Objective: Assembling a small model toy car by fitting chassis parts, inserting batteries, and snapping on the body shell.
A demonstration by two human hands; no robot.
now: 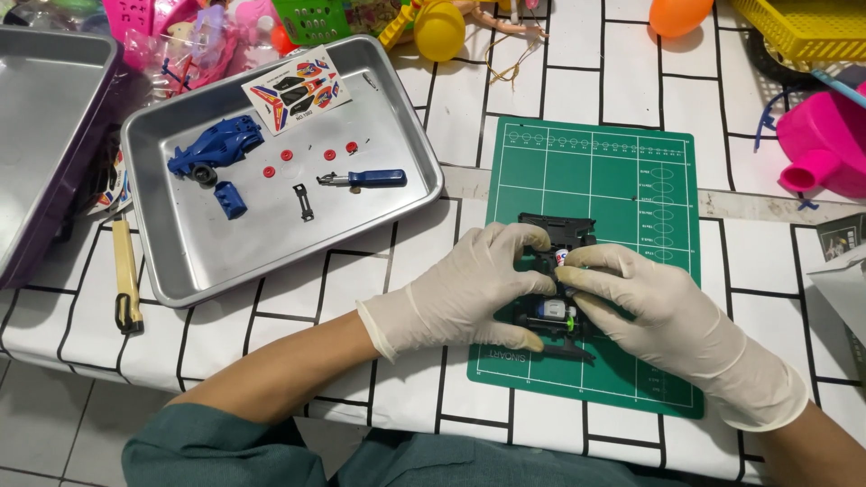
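Item: black toy-car chassis (557,271) — a small plastic frame lying on the green cutting mat (631,180), near its middle, with a small pale motor (552,312) seated toward the near end. Much of it is hidden under the fingers.

Handling, as judged: light, stiff, thin-walled plastic; probably brittle at its clips and tabs, and apt to slide on the mat's smooth face. Best taken by the long side rails, away from the motor and any small fittings; a firm pinch, not a squeeze.

Hands: both in pale latex gloves. The left hand (469,289) is cupped over the chassis's left side, fingers curled onto the frame. The right hand (649,302) closes on it from the other side, fingertips meeting at the middle. Both grip the chassis; neither is spread wide.

Surroundings: the mat rests on a white tablecloth with a black brick pattern (298,289). To the left, well apart, a metal tray (225,261) holds a blue car body shell (215,147), a blue-handled screwdriver (365,179), several small red discs (287,155) and a sticker sheet (296,88) lying on its far rim. Beside the tray — a yellow-handled tool (125,271). Bright plastic toys crowd the far edge.
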